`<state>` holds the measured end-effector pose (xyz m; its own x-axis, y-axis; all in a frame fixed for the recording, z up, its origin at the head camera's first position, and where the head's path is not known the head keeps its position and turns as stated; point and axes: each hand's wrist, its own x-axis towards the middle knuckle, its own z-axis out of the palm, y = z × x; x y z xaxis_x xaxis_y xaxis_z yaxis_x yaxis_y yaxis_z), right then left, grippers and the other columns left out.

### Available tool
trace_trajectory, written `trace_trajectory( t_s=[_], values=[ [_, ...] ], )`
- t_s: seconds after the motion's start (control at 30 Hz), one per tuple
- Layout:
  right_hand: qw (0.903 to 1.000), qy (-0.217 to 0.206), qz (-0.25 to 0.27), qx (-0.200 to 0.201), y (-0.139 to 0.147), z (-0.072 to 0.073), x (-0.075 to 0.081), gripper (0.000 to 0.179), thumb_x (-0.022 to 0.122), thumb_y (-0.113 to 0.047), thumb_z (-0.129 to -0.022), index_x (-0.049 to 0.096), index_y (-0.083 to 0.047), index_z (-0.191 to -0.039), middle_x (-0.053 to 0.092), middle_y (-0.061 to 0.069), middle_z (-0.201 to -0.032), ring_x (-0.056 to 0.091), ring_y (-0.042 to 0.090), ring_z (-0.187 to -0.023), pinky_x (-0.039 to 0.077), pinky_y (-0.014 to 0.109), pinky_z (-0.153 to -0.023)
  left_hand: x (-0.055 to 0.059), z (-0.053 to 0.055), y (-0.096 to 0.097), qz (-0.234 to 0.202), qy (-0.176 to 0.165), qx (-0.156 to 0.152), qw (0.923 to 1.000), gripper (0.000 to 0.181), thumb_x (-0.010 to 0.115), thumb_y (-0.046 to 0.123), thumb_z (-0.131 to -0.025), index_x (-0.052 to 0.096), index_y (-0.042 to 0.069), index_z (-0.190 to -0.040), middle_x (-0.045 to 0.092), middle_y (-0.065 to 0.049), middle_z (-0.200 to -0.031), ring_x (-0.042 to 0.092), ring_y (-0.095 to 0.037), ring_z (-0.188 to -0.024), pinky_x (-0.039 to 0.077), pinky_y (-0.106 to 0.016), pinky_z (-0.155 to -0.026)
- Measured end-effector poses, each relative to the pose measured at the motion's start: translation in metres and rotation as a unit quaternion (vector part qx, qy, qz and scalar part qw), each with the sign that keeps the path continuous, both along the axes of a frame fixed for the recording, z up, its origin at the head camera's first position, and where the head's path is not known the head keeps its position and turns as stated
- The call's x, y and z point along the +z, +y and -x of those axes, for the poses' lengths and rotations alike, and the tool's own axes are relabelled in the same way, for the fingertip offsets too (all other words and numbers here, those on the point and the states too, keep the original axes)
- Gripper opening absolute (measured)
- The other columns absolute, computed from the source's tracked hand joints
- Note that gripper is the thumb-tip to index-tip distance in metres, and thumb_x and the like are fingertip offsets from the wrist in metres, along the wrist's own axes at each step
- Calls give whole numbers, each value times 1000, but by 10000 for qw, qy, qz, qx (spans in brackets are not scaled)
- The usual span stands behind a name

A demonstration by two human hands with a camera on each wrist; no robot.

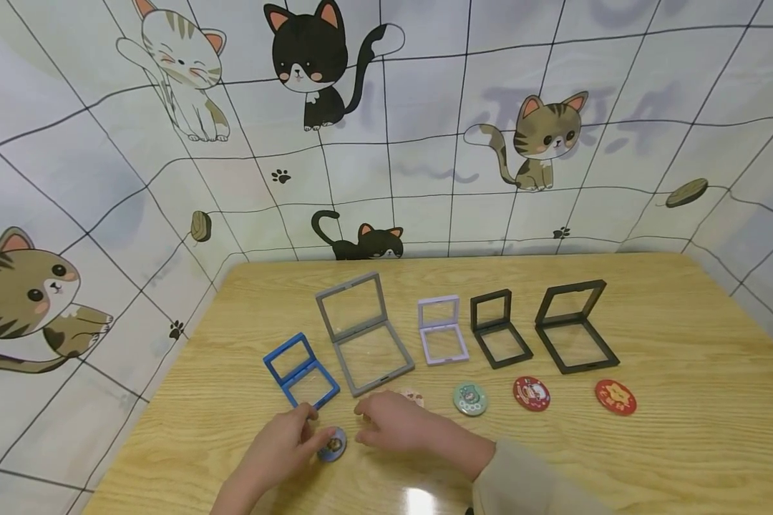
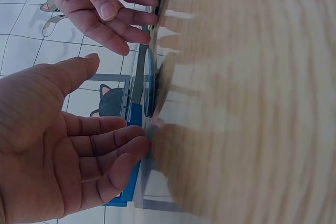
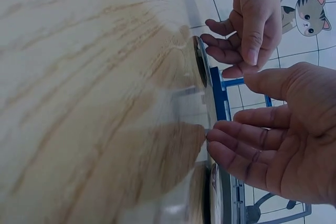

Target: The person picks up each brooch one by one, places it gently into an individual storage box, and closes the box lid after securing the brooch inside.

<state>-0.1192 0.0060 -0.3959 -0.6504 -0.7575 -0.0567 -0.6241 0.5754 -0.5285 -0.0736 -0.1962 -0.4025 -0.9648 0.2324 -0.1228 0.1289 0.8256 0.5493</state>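
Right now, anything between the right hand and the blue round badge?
Nothing visible: in the head view only a strip of tabletop separates the right hand from the blue round badge. The left hand is on the badge's opposite side.

- Head view: high on the near side, facing forward and down over table (image 1: pixel 683 458) and far wall (image 1: pixel 425 164).
- Both wrist views: close, low above the table, turned sideways, facing far.
- These two share left hand (image 2: pixel 58 150), right hand (image 2: pixel 107 11), blue badge (image 2: pixel 150 85).
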Motion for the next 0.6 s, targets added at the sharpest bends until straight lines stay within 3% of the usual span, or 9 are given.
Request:
trace_trajectory(
  t_s=[0.1,0.17,0.27,0.33,0.6],
  values=[
    [9999,65,-153,0,-5,-2,-1,38,63,-24,-83,59,3,-110,65,7,-95,59,16,-95,45,25,-83,-2,-1,0,12,45,-35,10000,53,58,44,-84,55,-5,-103,46,8,-58,39,-5,-46,34,-22,-44],
    [9998,55,-189,-4,-8,-3,-3,29,63,-22,-83,62,1,-100,64,3,-82,59,14,-85,46,22,-75,-3,-1,0,21,95,-62,9999,51,59,42,-83,55,-6,-102,45,9,-56,38,-4,-45,33,-21,-43],
    [9997,92,-218,-56,-14,-4,-5,19,65,-21,-81,60,-3,-83,50,-4,-64,49,7,-66,42,18,-61,-5,-1,1,-26,113,-65,9999,50,64,39,-81,54,-6,-102,43,8,-55,36,-4,-44,31,-21,-42],
    [9995,157,-262,-115,-17,-6,-7,18,66,-21,-80,57,-6,-76,42,-5,-61,40,7,-59,37,18,-55,-6,-1,1,-49,96,-65,9999,51,67,37,-79,54,-6,-102,43,8,-56,35,-4,-44,31,-20,-42],
    [9974,470,-412,-359,-24,-9,-10,21,69,-23,-75,55,-7,-75,45,-4,-65,43,8,-62,39,20,-57,-10,-2,0,-118,194,-133,9997,47,71,33,-76,54,-5,-98,42,7,-58,35,-4,-46,31,-20,-42]
  ],
)
